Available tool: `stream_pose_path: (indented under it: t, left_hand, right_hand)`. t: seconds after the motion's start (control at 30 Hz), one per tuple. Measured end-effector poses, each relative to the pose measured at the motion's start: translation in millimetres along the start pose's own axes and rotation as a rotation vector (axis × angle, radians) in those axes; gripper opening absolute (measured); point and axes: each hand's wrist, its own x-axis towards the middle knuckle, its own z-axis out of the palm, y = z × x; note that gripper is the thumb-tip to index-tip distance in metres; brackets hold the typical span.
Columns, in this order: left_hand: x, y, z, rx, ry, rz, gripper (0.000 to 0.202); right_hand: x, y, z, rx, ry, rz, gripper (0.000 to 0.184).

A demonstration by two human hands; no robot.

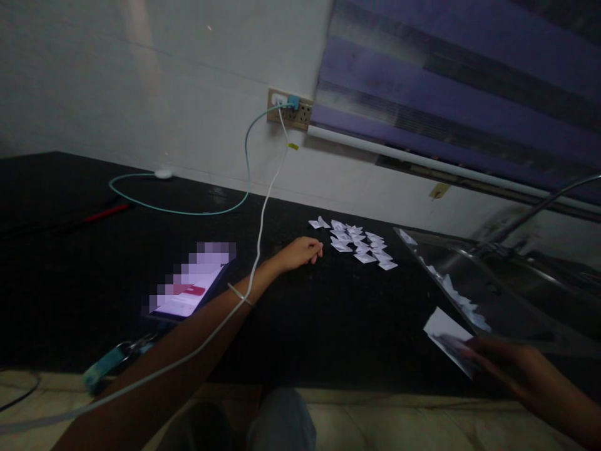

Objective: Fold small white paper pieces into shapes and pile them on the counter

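My left hand [304, 252] rests low over the black countertop with its fingers curled in, and nothing shows in it. Just to its right sits a cluster of small folded white paper pieces [364, 243], shaped like little boats. My right hand [500, 357], partly smeared by motion, grips the right side of a white sheet of paper [444, 332] near the counter's front edge. Beyond that sheet, a row of more white paper pieces [462, 300] lies along the sink's left rim.
A metal sink [493, 285] with a faucet [530, 216] is at the right. A lit phone [188, 291] and keys [136, 344] lie at the left. A white cable [259, 235] crosses my left forearm from the wall outlet [303, 114]; a teal cable [197, 213] loops behind.
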Motion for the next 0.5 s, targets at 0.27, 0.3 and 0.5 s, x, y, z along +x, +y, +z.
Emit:
stream_pose_path:
  t: [0.27,0.3,0.5]
  left_hand:
    - [10,-6,5.1,-0.201,0.001,-0.003,0.05]
    - [11,-5,5.2,-0.246,-0.002,-0.022,0.054]
    - [14,-5,-1.0,-0.487,-0.172,-0.092,0.077]
  right_hand:
    - [40,-52,-48,0.224,0.077,0.024,0.037]
    - [49,-70,-46,0.246,0.059,-0.02,0.034]
    - [128,-169,13,0.396,-0.066,-0.412,0.027]
